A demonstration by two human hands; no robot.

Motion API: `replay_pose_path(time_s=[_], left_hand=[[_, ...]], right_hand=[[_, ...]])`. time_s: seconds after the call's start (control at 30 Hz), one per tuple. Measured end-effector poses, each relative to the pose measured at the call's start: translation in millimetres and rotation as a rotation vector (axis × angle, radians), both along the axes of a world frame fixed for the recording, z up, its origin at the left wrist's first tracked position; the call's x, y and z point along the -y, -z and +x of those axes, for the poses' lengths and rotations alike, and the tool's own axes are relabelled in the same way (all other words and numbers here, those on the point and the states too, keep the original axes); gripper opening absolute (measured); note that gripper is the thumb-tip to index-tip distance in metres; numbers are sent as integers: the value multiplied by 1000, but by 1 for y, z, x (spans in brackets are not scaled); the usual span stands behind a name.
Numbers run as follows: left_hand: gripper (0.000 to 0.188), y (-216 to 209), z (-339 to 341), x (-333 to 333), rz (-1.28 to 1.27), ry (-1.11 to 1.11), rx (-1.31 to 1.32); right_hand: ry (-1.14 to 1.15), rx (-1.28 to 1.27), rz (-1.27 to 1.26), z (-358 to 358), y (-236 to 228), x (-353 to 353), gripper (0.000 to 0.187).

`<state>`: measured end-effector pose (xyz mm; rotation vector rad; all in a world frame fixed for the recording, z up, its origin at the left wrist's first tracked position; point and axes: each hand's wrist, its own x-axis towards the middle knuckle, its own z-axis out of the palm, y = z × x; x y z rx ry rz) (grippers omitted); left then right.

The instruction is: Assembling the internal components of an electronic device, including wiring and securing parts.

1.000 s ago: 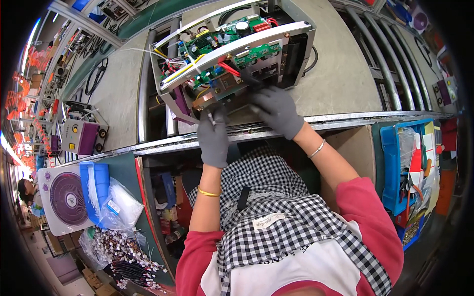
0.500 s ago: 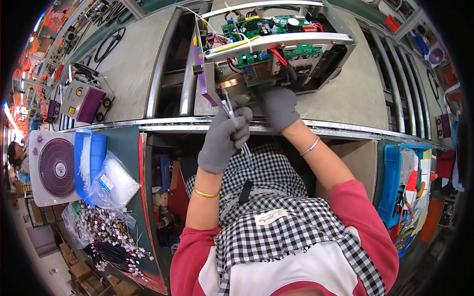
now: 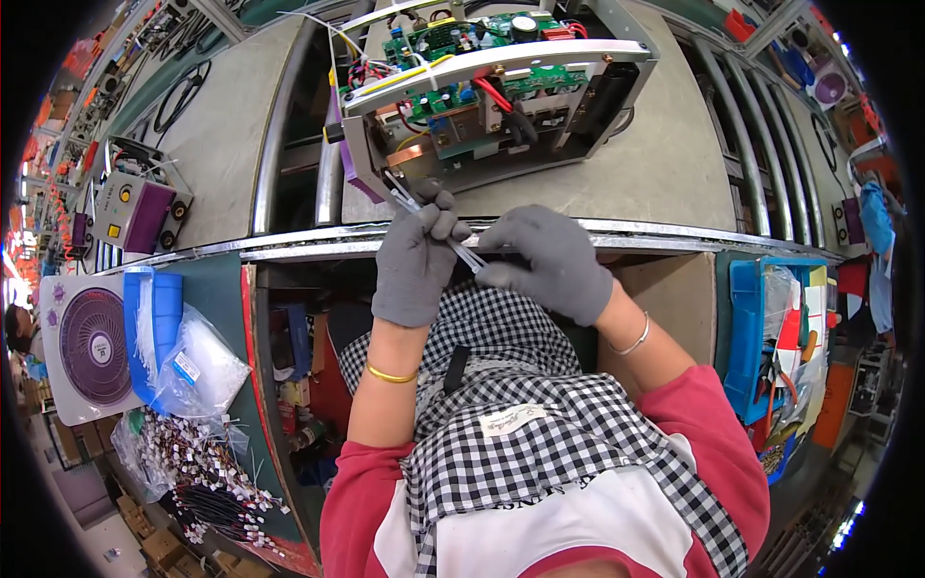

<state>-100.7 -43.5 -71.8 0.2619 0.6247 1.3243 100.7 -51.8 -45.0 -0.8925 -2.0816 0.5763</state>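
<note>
My left hand [image 3: 416, 255], in a grey glove, is closed round a few thin white cable ties [image 3: 466, 256] in front of the open machine. My right hand [image 3: 545, 260], gloved alike, pinches near the lower ends of these ties with thumb and fingers. The upper ends of the ties point toward the front left corner of the machine [image 3: 501, 72]. Its metal frame carries green circuit boards [image 3: 462, 39], red and black wires and a copper strip [image 3: 406, 155]. A purple panel [image 3: 358, 173] forms its left side.
Metal rollers [image 3: 279, 135] flank the board under the machine. Left of me are a purple-and-white fan [image 3: 94, 349], a blue bin [image 3: 154, 332], a plastic bag [image 3: 207, 361] and a heap of connector wires [image 3: 207, 472]. A blue tool tray [image 3: 747, 328] stands right.
My right hand has drawn back from the machine to the lower ends of the cable ties. My left hand still grips them. The view has shifted, so the machine appears farther left.
</note>
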Motion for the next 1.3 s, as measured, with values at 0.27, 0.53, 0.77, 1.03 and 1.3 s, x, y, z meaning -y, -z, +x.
replay_pose_path(time_s=[0.27, 0.53, 0.77, 1.03, 1.3], left_hand=[[24, 15, 19, -7, -40, 13, 251], [31, 16, 38, -7, 145, 30, 111], [36, 12, 30, 1, 215, -41, -62], [42, -1, 3, 18, 195, -95, -253], [30, -5, -40, 54, 610, -181, -1603]], right_hand=[[155, 112, 160, 12, 21, 8, 27], [216, -201, -629, 30, 11, -4, 31], [-92, -397, -1275, 26, 0, 13, 33], [-80, -285, -1270, 35, 27, 24, 24], [-48, 110, -601, 24, 27, 13, 20]])
